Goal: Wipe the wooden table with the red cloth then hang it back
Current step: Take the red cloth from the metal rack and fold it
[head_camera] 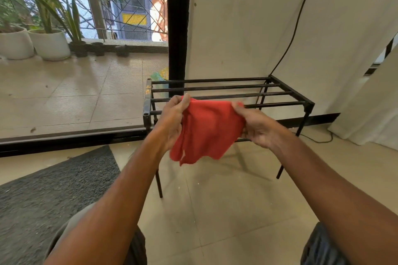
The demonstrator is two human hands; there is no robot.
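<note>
Red cloth (pixel 207 129) held by both hands above black metal rack (pixel 228 94); grey mat (pixel 53 189) nearby.

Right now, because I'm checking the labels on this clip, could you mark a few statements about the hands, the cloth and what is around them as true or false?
1. Both the left hand and the right hand grip the red cloth. True.
2. The red cloth is draped over the bars of the black metal rack. False: it hangs from the two hands, held up in front of the rack.
3. A grey mat lies on the floor to the person's left. True.
4. The white plant pots stand on the rack. False: they stand on the tiled floor beyond the glass, far to the left.
</note>
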